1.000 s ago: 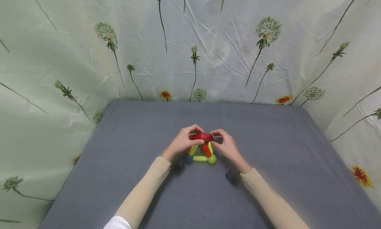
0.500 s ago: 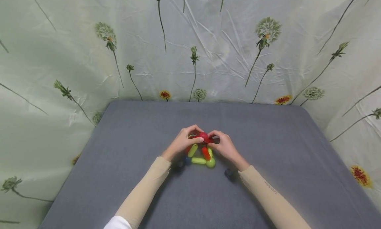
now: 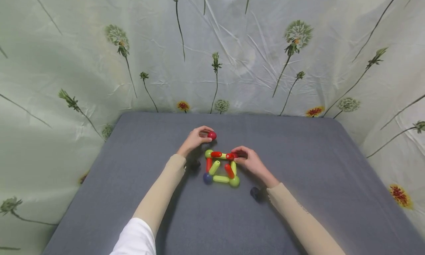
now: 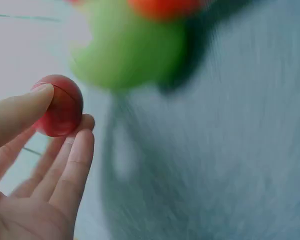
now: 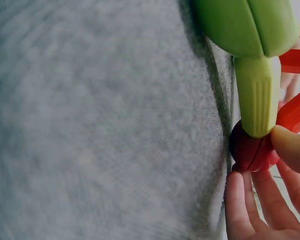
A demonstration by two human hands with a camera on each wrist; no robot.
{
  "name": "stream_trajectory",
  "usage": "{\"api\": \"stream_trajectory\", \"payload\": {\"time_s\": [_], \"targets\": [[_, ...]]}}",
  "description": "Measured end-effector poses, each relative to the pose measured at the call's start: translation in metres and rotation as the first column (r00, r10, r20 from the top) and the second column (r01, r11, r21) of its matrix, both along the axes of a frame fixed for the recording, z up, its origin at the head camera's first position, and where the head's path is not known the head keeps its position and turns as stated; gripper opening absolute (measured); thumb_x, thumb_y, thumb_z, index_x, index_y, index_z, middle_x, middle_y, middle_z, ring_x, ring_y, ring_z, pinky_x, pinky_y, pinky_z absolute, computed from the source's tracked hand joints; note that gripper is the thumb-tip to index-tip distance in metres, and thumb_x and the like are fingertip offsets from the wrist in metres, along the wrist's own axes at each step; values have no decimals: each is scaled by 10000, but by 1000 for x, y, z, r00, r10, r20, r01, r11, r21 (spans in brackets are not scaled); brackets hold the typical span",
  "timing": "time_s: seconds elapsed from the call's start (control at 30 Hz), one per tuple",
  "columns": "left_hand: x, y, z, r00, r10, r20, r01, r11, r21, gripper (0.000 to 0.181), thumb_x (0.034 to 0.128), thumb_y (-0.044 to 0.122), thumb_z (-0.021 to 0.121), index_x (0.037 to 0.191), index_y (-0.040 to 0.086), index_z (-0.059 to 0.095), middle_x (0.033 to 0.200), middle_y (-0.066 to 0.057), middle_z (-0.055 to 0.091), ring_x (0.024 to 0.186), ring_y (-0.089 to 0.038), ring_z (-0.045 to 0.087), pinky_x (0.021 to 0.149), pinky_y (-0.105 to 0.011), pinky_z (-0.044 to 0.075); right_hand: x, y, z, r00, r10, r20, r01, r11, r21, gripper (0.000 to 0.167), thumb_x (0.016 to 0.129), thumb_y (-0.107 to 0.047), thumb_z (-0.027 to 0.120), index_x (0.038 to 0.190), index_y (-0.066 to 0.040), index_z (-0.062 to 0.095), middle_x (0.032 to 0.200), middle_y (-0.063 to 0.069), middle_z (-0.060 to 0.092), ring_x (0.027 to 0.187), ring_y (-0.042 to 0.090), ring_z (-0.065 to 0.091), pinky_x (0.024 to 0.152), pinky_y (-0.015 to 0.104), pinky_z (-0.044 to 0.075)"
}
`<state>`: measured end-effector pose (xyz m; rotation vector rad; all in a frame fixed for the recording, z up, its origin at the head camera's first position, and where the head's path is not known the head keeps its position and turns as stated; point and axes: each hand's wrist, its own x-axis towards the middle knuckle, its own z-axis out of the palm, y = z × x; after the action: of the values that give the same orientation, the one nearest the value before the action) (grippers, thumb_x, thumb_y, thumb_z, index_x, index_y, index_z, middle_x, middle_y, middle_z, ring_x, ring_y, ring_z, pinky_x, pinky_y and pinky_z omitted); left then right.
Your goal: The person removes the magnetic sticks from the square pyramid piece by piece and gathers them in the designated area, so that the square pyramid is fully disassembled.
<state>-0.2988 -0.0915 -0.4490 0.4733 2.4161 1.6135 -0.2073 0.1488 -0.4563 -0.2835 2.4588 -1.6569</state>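
My left hand (image 3: 195, 140) pinches a red ball (image 3: 212, 136) between thumb and fingers, held beyond the frame and apart from it; the left wrist view shows this red ball (image 4: 60, 106) too. On the table stands a four-sided frame of toy rods and balls. Its corners are a green ball (image 3: 208, 154), a blue ball (image 3: 208, 178), another green ball (image 3: 234, 181) and a dark red ball (image 5: 250, 147). My right hand (image 3: 251, 161) pinches that dark red corner ball. Several red and yellow-green rods, such as a red rod (image 3: 229, 170), slant up inward from the corners.
A grey cloth-covered table (image 3: 132, 210) spreads out around the frame. Behind it hangs a pale curtain (image 3: 252, 63) with a dandelion print. Small dark devices sit at both wrists, one dark device (image 3: 255, 193) under the right wrist.
The left hand has lifted the red ball off the rods' upper ends and carried it left and farther back. The slanting rods now end free. My right hand stays at the far right corner.
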Motion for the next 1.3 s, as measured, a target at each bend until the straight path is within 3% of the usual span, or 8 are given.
{"api": "stream_trajectory", "payload": {"time_s": [0.33,0.53,0.7,0.8,0.87,1.07,1.17,1.3], "targets": [[-22,6,-7,1000,19,-7,-20,992,-126,317,870,72,694,1182,74,636,1155,-126,638,1049,-255,591,904,-405,453,-2,-1,-4,1000,-22,9,23,999,-35,273,885,2,645,1156,26,619,1117,162,629,1035,287,593,914,404,461],[-26,10,-9,1000,21,-12,-22,988,-154,316,876,48,679,1187,78,634,1167,-129,631,1052,-255,586,903,-395,455,-2,-1,-1,999,-5,46,7,998,-57,298,894,-7,640,1183,51,597,1141,178,621,1050,293,586,914,387,461],[-25,5,-10,1000,6,-10,-7,995,-104,396,880,52,677,1267,93,600,1227,-121,608,1101,-260,571,921,-412,447,6,-6,16,999,14,46,-11,998,-60,300,895,21,618,1180,104,570,1132,226,609,1043,334,575,896,384,466],[-20,0,-11,1000,3,-27,-4,999,-36,436,879,42,677,1301,79,574,1268,-128,583,1125,-280,564,934,-413,447,12,-8,26,999,21,43,-18,998,-53,300,904,23,601,1185,119,555,1135,235,600,1043,339,570,900,379,467],[-10,-4,-3,999,-6,-46,7,1000,20,445,875,6,667,1305,20,554,1290,-183,558,1139,-333,553,949,-437,437,13,-8,26,999,19,50,-16,998,-58,302,906,19,601,1189,113,554,1137,230,599,1040,329,570,903,381,467],[15,-12,-1,990,-102,-99,117,981,156,358,879,-48,634,1228,-75,562,1230,-266,563,1137,-399,534,970,-478,410,12,-5,23,998,18,62,-13,997,-73,310,909,14,601,1202,102,551,1157,228,594,1051,316,570,916,376,462],[31,-11,-1,976,-188,-113,201,973,117,287,876,-23,647,1160,-33,611,1159,-202,614,1114,-343,557,977,-459,409,12,-4,23,998,23,60,-18,996,-82,316,910,18,598,1209,107,546,1174,239,589,1074,327,565,917,363,456],[47,-6,-1,943,-288,-166,289,957,-18,219,873,25,665,1089,48,637,1082,-77,654,1064,-216,583,981,-429,406,12,-3,24,998,24,53,-19,996,-86,313,909,29,592,1207,111,541,1181,246,587,1095,336,557,916,361,443]]}}
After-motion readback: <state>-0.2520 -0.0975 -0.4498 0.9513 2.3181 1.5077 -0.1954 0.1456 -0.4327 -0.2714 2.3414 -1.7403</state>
